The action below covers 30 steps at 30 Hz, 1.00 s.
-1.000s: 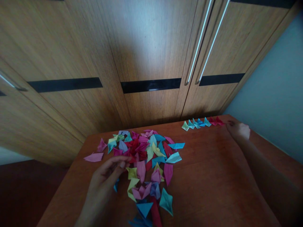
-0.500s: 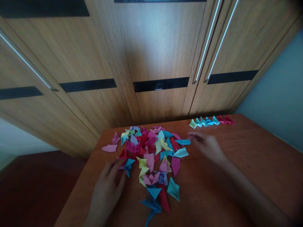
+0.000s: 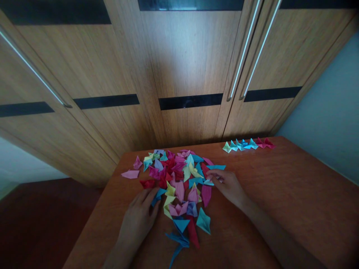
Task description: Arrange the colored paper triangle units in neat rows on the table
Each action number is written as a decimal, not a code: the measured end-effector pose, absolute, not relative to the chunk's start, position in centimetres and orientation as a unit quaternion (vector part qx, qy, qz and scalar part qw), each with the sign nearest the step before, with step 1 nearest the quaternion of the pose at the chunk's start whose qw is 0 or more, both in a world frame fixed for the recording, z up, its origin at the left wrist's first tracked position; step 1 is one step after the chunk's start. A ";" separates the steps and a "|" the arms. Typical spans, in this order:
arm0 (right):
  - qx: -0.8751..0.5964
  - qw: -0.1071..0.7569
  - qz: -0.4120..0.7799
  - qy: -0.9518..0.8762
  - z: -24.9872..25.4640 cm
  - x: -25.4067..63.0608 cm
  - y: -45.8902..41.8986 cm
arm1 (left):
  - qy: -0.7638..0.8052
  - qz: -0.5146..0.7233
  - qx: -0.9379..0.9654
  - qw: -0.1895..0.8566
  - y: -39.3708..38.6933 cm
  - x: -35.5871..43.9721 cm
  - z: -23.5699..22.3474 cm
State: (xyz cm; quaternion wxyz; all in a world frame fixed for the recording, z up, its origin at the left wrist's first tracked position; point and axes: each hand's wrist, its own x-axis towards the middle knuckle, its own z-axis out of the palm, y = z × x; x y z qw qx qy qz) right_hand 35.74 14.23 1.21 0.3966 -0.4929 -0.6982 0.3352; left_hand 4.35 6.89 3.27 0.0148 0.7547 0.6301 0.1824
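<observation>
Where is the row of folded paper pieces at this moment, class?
In the head view, the row of folded paper pieces is on the right, along the far edge of the table, in front of the wooden cabinet and beyond the right hand.

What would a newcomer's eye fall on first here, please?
Probably the jumbled pile of colourful folded papers on the left part of the reddish-brown table, with the left hand and right hand at its sides. Next, perhaps, the neat row of folded papers near the far edge, toward the right, running from pale green through blue to red.
</observation>
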 end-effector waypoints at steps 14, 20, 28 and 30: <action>-0.486 0.384 0.355 -0.700 1.5 35.7 14.1 | 0.603 0.327 0.728 0.013 7.3 3.5 4.0; -0.483 0.389 0.299 -0.725 2.4 35.2 13.4 | 0.621 0.432 0.598 0.267 7.8 6.0 6.1; -0.382 0.420 0.189 -0.801 4.3 33.0 10.6 | 0.538 0.367 0.652 0.388 10.8 11.3 7.4; -0.365 0.430 0.174 -0.807 4.4 32.8 10.3 | 0.526 0.342 0.669 0.400 11.2 12.2 7.5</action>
